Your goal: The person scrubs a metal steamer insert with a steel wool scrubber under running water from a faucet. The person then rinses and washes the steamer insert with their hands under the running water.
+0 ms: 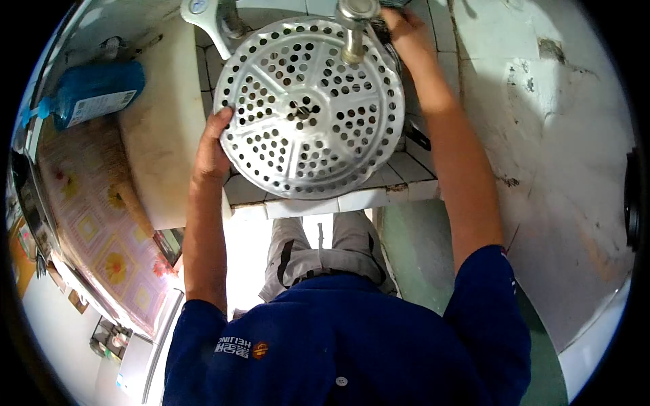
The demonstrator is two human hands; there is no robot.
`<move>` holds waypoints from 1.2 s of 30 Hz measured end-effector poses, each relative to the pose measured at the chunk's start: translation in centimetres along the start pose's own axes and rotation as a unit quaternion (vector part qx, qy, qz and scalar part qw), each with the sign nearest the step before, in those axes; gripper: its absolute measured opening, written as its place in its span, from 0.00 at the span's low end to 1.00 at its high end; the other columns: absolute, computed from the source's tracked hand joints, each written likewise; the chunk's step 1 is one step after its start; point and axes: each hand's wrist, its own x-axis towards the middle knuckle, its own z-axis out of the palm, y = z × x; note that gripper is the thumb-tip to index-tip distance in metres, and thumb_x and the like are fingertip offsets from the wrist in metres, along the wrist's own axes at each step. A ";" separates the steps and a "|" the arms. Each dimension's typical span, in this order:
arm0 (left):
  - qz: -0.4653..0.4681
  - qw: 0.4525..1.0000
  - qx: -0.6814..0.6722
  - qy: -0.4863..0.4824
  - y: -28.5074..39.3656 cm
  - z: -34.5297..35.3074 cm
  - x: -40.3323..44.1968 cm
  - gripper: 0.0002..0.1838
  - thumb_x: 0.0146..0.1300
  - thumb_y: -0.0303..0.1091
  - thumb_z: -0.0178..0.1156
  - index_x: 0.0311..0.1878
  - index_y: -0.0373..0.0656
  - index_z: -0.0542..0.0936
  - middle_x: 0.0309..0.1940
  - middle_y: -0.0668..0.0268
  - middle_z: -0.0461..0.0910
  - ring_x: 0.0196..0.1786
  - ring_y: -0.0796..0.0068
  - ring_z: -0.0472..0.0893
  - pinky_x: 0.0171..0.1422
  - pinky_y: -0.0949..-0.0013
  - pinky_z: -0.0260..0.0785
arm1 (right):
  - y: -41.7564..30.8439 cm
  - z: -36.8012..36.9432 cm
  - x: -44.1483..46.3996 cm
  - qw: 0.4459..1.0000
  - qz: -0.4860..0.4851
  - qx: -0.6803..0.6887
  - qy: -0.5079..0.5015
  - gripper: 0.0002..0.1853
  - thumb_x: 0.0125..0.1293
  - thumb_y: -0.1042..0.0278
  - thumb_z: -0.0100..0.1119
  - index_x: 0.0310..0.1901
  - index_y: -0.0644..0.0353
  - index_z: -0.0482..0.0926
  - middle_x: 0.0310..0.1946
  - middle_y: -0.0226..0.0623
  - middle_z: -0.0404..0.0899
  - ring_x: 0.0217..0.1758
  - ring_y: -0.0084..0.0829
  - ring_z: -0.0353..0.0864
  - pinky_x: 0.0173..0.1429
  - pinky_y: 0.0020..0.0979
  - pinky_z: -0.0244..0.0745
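A round aluminium steamer rack (321,122), punched all over with holes, is tilted up over the tiled sink (301,206). My left hand (217,142) grips its left rim, with the thumb over the edge. My right hand (408,37) is beyond the rack's upper right rim, fingers curled beside something dark. What they hold, if anything, cannot be made out. The metal tap (355,27) juts over the rack's upper part and hides some of it.
A blue bottle (101,95) with a white label lies at the left, near a pale board-like surface (162,135). Farther left is a flowered tablecloth (115,237). A white handle-shaped piece (206,24) stands behind the rack. A stained wall (542,135) bounds the right.
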 end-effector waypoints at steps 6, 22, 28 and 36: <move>0.043 0.996 0.004 0.077 -1.8 0.8 -0.5 0.36 0.53 0.45 0.63 0.60 0.33 0.65 0.47 0.55 0.77 0.46 0.65 0.80 0.54 0.64 0.75 | -11.4 8.2 -8.8 0.838 -0.097 -0.528 0.103 0.17 0.58 0.59 0.66 0.43 0.62 0.79 0.37 0.42 0.78 0.42 0.41 0.78 0.46 0.40 0.73; 0.117 0.984 0.056 0.120 -3.2 4.8 -2.3 0.44 0.46 0.39 0.69 0.63 0.33 0.59 0.52 0.52 0.70 0.53 0.64 0.74 0.59 0.63 0.69 | -7.9 11.8 -6.3 0.869 -0.031 -0.485 0.095 0.13 0.53 0.66 0.67 0.41 0.56 0.80 0.39 0.41 0.79 0.43 0.41 0.79 0.45 0.42 0.75; 0.097 0.990 0.036 0.101 -3.9 5.0 -3.2 0.42 0.47 0.39 0.68 0.64 0.35 0.60 0.55 0.56 0.70 0.57 0.65 0.72 0.64 0.62 0.64 | -9.1 12.2 -5.8 0.832 -0.183 -0.523 0.028 0.12 0.56 0.64 0.65 0.40 0.57 0.81 0.36 0.42 0.80 0.41 0.44 0.80 0.43 0.40 0.75; 0.171 0.975 0.068 0.127 -1.1 4.8 -4.0 0.46 0.42 0.39 0.72 0.61 0.29 0.59 0.50 0.54 0.70 0.51 0.67 0.74 0.57 0.66 0.69 | -9.4 11.5 -7.4 0.930 0.149 0.022 0.335 0.09 0.65 0.65 0.60 0.45 0.58 0.78 0.39 0.31 0.81 0.39 0.26 0.76 0.46 0.30 0.67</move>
